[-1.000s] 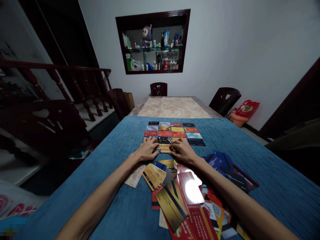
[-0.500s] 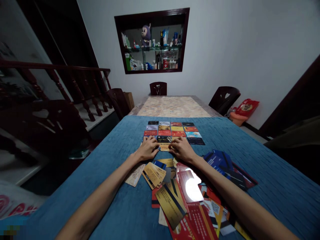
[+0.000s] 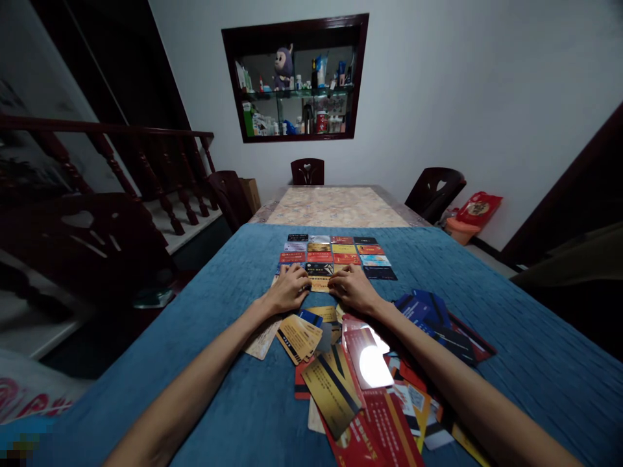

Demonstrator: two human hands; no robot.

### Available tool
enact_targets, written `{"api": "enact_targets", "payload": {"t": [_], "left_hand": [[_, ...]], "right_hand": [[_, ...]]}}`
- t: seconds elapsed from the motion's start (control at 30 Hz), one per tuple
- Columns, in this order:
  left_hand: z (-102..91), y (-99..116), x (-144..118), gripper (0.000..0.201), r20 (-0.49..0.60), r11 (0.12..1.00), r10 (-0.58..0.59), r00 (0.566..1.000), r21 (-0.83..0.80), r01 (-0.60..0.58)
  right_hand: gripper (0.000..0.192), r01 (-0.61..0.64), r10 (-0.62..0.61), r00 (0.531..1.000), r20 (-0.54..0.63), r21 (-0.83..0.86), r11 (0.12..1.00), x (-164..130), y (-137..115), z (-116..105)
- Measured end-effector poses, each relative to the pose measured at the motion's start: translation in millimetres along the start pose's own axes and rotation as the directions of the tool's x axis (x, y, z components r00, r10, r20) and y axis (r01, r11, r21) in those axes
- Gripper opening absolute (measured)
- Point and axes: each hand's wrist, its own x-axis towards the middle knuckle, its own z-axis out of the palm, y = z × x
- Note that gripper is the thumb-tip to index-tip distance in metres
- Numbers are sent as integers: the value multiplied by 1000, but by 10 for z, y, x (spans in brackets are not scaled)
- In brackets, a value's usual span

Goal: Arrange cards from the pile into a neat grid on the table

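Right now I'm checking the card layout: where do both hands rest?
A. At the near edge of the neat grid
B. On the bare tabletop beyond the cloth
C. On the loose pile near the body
A: the left hand and right hand flank a yellow card at the grid's near edge.

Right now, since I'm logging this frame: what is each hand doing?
Left hand: palm down, fingers pressing the gold card at the grid's near edge; not gripping.
Right hand: palm down, fingers on the same card's other side; not gripping.

Two bare forearms, no sleeves in view, left hand [image 3: 288,291], right hand [image 3: 354,290] (no rings or watch visible)
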Motion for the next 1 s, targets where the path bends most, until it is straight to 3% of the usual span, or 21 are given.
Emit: {"api": "enact_targets", "payload": {"t": [0.3,0.77,1.0], "left_hand": [[-65,189,-33,13,-49,994,74,996,-73,-78],[-259,708,-114,12,-36,923,246,969,-296,-245],[-309,955,-69,21,38,889,382,924,-287,-356]], "right_hand": [[18,-21,21,1000,-15,-41,999,9,-22,-64],[21,31,-24,994,-108,65,997,81,-141,-354],[20,86,-75,987,-140,79,993,23,-227,-512]]}}
